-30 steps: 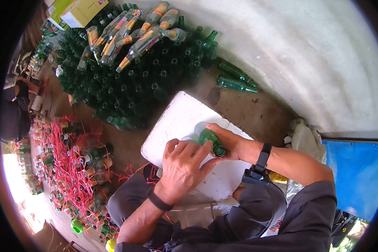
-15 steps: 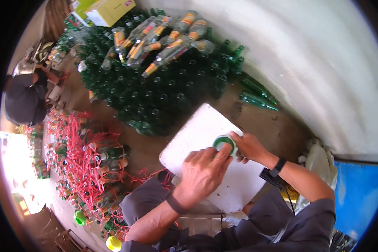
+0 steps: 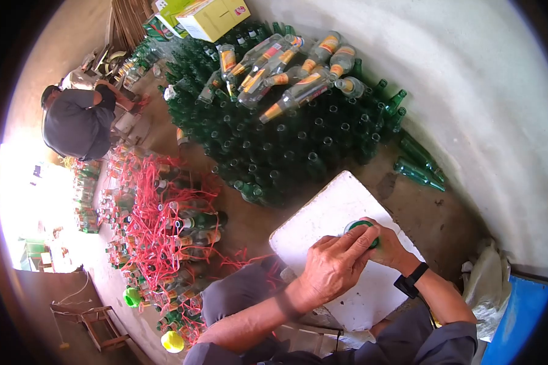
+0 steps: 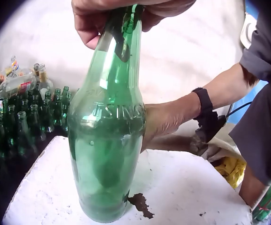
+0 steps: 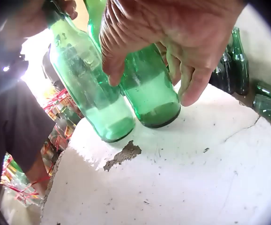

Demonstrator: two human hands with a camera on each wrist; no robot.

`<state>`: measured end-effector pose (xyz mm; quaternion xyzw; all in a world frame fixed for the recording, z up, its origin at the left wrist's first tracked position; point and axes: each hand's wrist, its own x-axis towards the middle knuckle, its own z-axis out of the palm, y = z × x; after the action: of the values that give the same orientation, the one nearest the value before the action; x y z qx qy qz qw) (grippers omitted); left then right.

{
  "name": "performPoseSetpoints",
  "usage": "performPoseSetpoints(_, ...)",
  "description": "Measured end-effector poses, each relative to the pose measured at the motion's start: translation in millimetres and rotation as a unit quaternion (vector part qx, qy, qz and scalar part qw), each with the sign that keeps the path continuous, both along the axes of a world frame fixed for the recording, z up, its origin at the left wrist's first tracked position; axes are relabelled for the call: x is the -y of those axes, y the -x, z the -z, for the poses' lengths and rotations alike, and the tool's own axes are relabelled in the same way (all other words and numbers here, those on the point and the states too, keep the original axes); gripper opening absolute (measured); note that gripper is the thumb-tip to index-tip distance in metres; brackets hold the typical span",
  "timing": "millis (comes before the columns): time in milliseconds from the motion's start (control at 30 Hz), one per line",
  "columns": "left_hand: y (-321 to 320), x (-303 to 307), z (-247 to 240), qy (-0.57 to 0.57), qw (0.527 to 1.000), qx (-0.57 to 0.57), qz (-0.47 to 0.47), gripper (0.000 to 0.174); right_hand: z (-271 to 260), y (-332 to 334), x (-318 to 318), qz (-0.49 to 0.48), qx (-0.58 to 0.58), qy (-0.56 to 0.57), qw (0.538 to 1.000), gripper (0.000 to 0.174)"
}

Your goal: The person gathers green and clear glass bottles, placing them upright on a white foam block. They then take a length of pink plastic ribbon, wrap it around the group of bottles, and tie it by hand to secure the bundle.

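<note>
Two green glass bottles stand side by side on a white board with chipped paint (image 5: 196, 154). My left hand (image 3: 335, 267) grips one bottle (image 4: 105, 168) by the neck, its fingers wrapped just at the top; raised lettering shows on that bottle's shoulder. The second bottle (image 5: 152, 93) is in my right hand (image 5: 173, 40), with thumb and fingers curled on opposite sides of its body. In the head view the right hand (image 3: 386, 246) lies beyond the left, and the two hands overlap, hiding most of the bottles.
Behind the board stands a dense mass of green bottles (image 3: 268, 143), with clear labelled bottles (image 3: 304, 91) lying on top. Bottles tangled in red string (image 3: 164, 213) fill the left side. Another person (image 3: 79, 121) bends over at the far left. Two bottles (image 3: 417, 173) lie by the wall.
The head view has turned left, so the scene sits further right. My hands have drawn closer together; earlier a bottle mouth showed between them, and now the left fingers cover the bottle's top.
</note>
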<state>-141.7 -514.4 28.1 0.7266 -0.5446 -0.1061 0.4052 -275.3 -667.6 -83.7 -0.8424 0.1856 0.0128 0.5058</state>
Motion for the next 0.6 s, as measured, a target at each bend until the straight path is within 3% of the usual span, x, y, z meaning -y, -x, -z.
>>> performPoseSetpoints(67, -3, 3, 0, -0.007, 1.0, 0.013, 0.013, 0.042, -5, -1, 3, 0.006, -0.002, -0.061, 0.998, 0.061)
performPoseSetpoints(133, -6, 4, 1, -0.008, 0.998, 0.049, 0.025, 0.044, 8, 0, 9, -0.039, 0.023, -0.006, 0.999, 0.057)
performPoseSetpoints(167, -7, 6, -3, -0.025, 0.997, 0.072, 0.027, 0.043, 23, 5, 9, -0.019, 0.104, 0.042, 0.994, 0.056)
performPoseSetpoints(333, -5, 7, -16, -0.062, 0.983, 0.163, 0.056, 0.042, 24, 0, 10, -0.042, 0.068, -0.018, 0.997, 0.054)
performPoseSetpoints(433, -8, 3, -2, -0.037, 0.977, 0.195, 0.081, 0.048, 31, 3, 8, -0.048, 0.03, -0.023, 0.998, 0.064)
performPoseSetpoints(533, -9, 3, -6, -0.043, 0.981, 0.166, 0.086, 0.05, 42, 6, 17, -0.051, 0.115, 0.012, 0.992, 0.058)
performPoseSetpoints(600, -10, 3, -3, -0.034, 0.983, 0.156, 0.09, 0.046, 31, 11, 41, -0.078, 0.04, -0.012, 0.996, 0.058)
